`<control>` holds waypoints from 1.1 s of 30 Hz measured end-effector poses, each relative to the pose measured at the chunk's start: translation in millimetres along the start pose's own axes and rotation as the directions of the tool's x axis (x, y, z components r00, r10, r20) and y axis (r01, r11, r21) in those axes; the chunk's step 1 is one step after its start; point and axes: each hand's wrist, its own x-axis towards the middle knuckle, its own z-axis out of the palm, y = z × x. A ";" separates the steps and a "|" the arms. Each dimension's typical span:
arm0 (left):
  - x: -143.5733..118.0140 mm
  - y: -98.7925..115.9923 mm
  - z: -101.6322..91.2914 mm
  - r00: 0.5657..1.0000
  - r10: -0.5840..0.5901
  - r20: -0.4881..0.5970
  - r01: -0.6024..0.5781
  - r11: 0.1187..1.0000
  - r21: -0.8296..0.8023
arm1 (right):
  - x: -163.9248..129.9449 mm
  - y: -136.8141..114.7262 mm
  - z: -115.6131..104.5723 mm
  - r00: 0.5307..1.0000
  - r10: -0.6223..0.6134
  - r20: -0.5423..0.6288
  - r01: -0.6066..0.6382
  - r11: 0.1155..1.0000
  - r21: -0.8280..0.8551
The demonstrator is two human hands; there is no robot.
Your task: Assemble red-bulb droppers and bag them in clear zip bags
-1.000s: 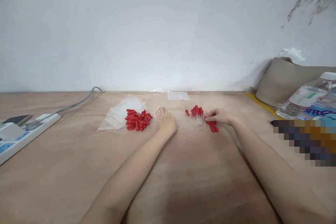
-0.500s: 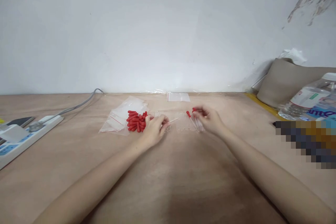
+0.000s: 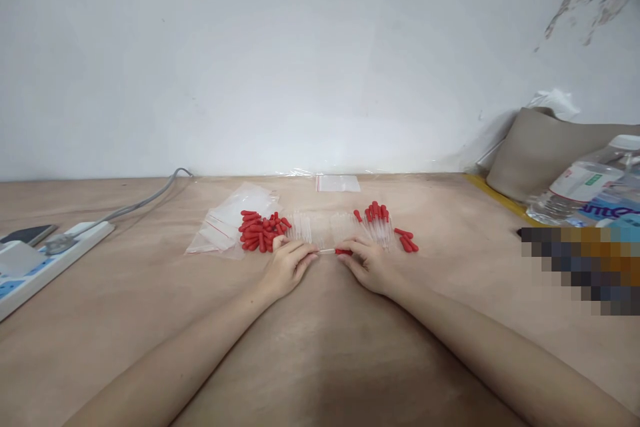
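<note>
Between my two hands runs a thin clear glass dropper tube (image 3: 327, 251). My left hand (image 3: 287, 265) pinches its left end. A red rubber bulb (image 3: 343, 251) is at the tube's right end, with the fingers of my right hand (image 3: 369, 263) closed on it. Whether the tube sits inside the bulb I cannot tell. A pile of red rubber bulbs (image 3: 260, 232) lies just beyond my left hand. Bare glass tubes (image 3: 300, 225) lie in a row beside the pile. Behind my right hand are several droppers with red bulbs on them (image 3: 377, 217). A few loose red bulbs (image 3: 407, 240) lie to the right.
Clear zip bags (image 3: 213, 227) lie left of the pile, and a small zip bag (image 3: 338, 183) lies by the wall. A white power strip (image 3: 60, 267) with a grey cable is at the left, near a phone (image 3: 27, 235). Plastic bottles (image 3: 575, 190) stand at the right.
My right hand has come back from the droppers on the right, toward the middle, now with a red bulb in it. My left hand has moved slightly nearer with the tube.
</note>
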 end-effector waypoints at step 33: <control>-2.5 2.0 9.2 0.969 0.237 0.064 -0.244 0.961 0.127 | -3.4 7.2 9.1 0.989 -0.112 0.096 0.121 0.988 -0.096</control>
